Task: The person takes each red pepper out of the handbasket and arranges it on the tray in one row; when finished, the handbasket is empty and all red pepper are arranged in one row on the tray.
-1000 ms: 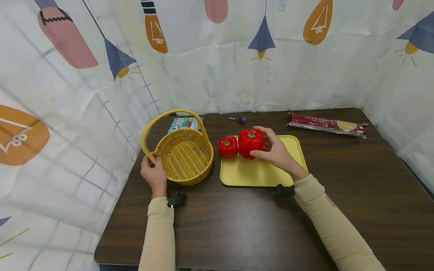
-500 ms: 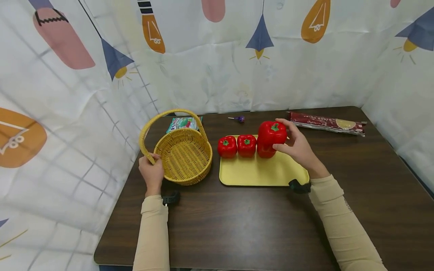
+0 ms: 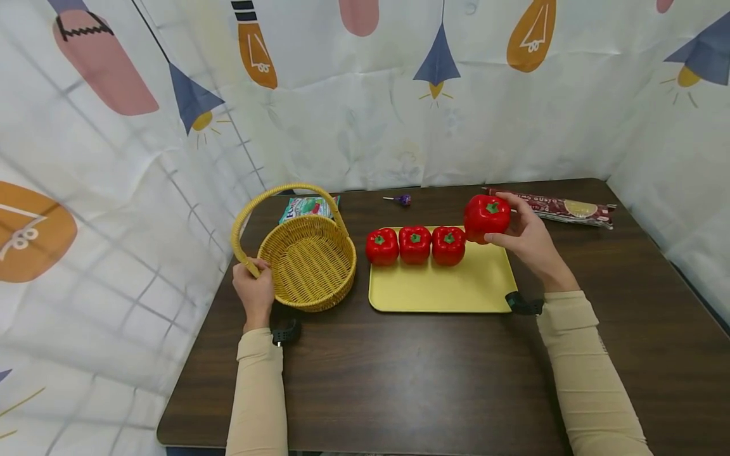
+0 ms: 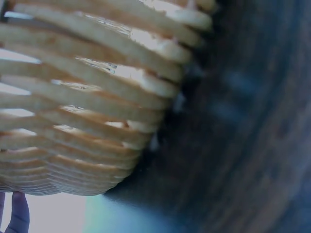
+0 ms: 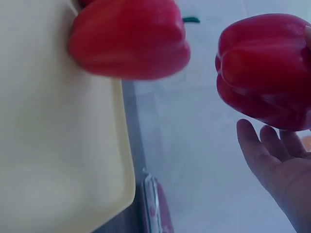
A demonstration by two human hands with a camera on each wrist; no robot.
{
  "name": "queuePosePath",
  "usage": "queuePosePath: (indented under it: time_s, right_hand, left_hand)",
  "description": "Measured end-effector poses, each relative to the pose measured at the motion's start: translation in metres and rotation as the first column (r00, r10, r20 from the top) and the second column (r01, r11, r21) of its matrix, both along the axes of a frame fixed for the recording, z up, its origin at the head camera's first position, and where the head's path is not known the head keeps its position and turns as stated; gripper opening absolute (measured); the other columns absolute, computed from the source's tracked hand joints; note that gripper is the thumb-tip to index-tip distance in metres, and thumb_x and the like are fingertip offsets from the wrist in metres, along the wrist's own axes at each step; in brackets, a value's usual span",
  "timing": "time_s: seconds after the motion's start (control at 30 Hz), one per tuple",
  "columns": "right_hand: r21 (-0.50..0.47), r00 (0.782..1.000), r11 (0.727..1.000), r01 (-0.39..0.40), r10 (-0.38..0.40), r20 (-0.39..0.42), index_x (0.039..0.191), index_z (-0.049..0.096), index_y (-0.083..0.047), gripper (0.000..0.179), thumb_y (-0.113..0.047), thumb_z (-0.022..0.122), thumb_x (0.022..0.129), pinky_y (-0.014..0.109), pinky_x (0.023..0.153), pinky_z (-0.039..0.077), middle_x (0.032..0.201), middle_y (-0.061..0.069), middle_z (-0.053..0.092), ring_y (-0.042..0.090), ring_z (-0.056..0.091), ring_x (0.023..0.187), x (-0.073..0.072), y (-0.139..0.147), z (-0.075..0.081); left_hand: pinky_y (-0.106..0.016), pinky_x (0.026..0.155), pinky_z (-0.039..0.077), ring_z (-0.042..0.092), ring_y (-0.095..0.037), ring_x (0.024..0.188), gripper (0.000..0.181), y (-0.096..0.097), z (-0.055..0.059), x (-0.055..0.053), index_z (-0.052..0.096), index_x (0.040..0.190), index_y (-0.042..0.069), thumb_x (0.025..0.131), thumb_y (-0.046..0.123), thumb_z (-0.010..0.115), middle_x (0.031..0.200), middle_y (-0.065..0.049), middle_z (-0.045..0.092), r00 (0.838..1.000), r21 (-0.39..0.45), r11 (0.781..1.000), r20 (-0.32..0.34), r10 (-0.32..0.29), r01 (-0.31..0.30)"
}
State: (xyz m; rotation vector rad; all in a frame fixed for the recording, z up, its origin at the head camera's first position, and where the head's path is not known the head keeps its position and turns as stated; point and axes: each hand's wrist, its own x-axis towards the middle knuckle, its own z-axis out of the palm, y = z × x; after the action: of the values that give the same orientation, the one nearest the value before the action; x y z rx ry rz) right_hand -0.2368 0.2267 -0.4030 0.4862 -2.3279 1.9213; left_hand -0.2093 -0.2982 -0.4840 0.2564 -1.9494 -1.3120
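My left hand (image 3: 255, 292) grips the handle of a yellow wicker basket (image 3: 336, 288) at its left side, and nothing lies inside the basket. Its woven wall (image 4: 82, 107) fills much of the left wrist view. With thumb and fingers my right hand (image 3: 533, 244) holds a red bell pepper (image 3: 486, 217) above the right part of a yellow tray (image 3: 439, 291). Three more red bell peppers stand in a row along the tray's back edge: a left one (image 3: 382, 247), a middle one (image 3: 415, 245) and a right one (image 3: 448, 246). In the right wrist view the held pepper (image 5: 265, 68) is off the tray.
A maroon long packet (image 3: 564, 208) lies at the back right, partly behind my right hand. Behind the basket is a green snack bag (image 3: 308, 207). A purple-wrapped lollipop (image 3: 403, 200) lies behind the tray. Printed curtains enclose the dark wooden table (image 3: 365, 380) at the back and sides.
My right hand has moved right with a bell pepper, from above the row to beyond its right end. More peppers beneath have come into sight. My left hand stays on the basket handle.
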Motion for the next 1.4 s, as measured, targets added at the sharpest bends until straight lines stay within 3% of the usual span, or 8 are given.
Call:
queuePosePath:
  time_s: [0.1, 0.3, 0.57, 0.67, 0.83, 1.0, 1.23, 1.4]
  right_hand:
    - [0.038, 0.999, 0.999, 0.027, -0.028, 0.029, 0.15, 0.033, -0.015, 0.079, -0.005, 0.075, 0.084, 0.018, 0.082, 0.051, 0.143, 0.01, 0.04, 0.02, 0.053, 0.113, -0.003, 0.009, -0.005]
    - [0.208, 0.99, 0.975, 0.076, -0.098, 0.102, 0.151, 0.031, -0.02, 0.081, -0.014, 0.077, 0.084, 0.019, 0.082, 0.049, 0.144, 0.009, 0.041, 0.025, 0.049, 0.116, -0.01, 0.02, -0.016]
    - [0.31, 0.988, 0.951, 0.004, -0.051, 0.144, 0.153, 0.027, -0.014, 0.084, -0.009, 0.075, 0.085, 0.025, 0.085, 0.048, 0.145, 0.014, 0.04, 0.033, 0.045, 0.123, -0.018, 0.025, -0.029]
    - [0.321, 0.986, 0.947, -0.022, -0.033, 0.163, 0.154, 0.023, -0.012, 0.085, -0.006, 0.073, 0.086, 0.038, 0.092, 0.049, 0.147, 0.019, 0.037, 0.037, 0.041, 0.127, -0.019, 0.029, -0.036]
    - [0.32, 0.98, 0.946, -0.044, -0.021, 0.198, 0.153, 0.022, -0.009, 0.085, -0.002, 0.072, 0.084, 0.06, 0.099, 0.04, 0.148, 0.023, 0.034, 0.042, 0.038, 0.129, -0.023, 0.032, -0.046]
    - [0.309, 0.973, 0.949, -0.069, -0.005, 0.232, 0.15, 0.024, -0.009, 0.085, -0.003, 0.075, 0.083, 0.061, 0.103, 0.036, 0.145, 0.023, 0.037, 0.041, 0.038, 0.128, -0.022, 0.031, -0.047]
    - [0.317, 0.968, 0.94, -0.127, 0.048, 0.245, 0.151, 0.02, -0.006, 0.088, 0.0, 0.074, 0.083, 0.063, 0.105, 0.031, 0.145, 0.028, 0.035, 0.044, 0.036, 0.131, -0.024, 0.032, -0.05]
    - [0.337, 0.966, 0.928, -0.159, 0.076, 0.246, 0.154, 0.019, -0.006, 0.09, 0.002, 0.074, 0.083, 0.065, 0.104, 0.031, 0.145, 0.028, 0.035, 0.045, 0.037, 0.129, -0.025, 0.033, -0.053]
  left_hand:
    - [-0.03, 0.078, 0.034, 0.049, -0.011, 0.078, 0.009, 0.002, 0.002, 0.003, 0.056, 0.076, -0.009, 0.081, -0.012, 0.049, 0.092, -0.02, 0.057, 1.0, 0.014, 1.0, -0.002, -0.011, 0.011]
    - [-0.027, 0.067, 0.035, 0.05, -0.01, 0.068, 0.012, 0.015, 0.023, 0.016, 0.057, 0.072, -0.011, 0.08, -0.013, 0.048, 0.088, -0.023, 0.061, 1.0, 0.001, 1.0, -0.016, -0.018, 0.018]
    - [-0.027, 0.07, 0.032, 0.04, -0.002, 0.071, 0.01, 0.022, 0.026, 0.023, 0.06, 0.079, -0.015, 0.081, -0.011, 0.051, 0.088, -0.02, 0.053, 0.999, 0.025, 1.0, -0.037, 0.002, -0.001]
    - [-0.027, 0.072, 0.032, 0.04, -0.002, 0.074, 0.011, 0.022, 0.027, 0.023, 0.061, 0.081, -0.017, 0.081, -0.011, 0.052, 0.087, -0.019, 0.051, 0.999, 0.033, 0.999, -0.038, 0.004, -0.003]
    - [-0.027, 0.072, 0.031, 0.039, -0.001, 0.073, 0.012, 0.023, 0.025, 0.021, 0.06, 0.081, -0.016, 0.08, -0.01, 0.05, 0.085, -0.017, 0.051, 0.999, 0.031, 0.999, -0.027, 0.03, -0.029]
    - [-0.027, 0.072, 0.031, 0.039, 0.0, 0.073, 0.013, 0.022, 0.024, 0.02, 0.061, 0.08, -0.016, 0.08, -0.008, 0.05, 0.084, -0.016, 0.052, 0.999, 0.032, 0.999, -0.032, 0.033, -0.032]
    - [-0.028, 0.072, 0.031, 0.04, -0.002, 0.075, 0.013, 0.006, 0.0, 0.006, 0.062, 0.08, -0.014, 0.081, -0.008, 0.05, 0.084, -0.017, 0.053, 0.999, 0.019, 0.999, -0.028, 0.033, -0.032]
    - [-0.028, 0.072, 0.032, 0.042, -0.006, 0.077, 0.013, 0.002, -0.006, 0.004, 0.064, 0.081, -0.01, 0.082, -0.006, 0.052, 0.088, -0.016, 0.053, 1.0, 0.013, 0.999, -0.011, 0.03, -0.029]
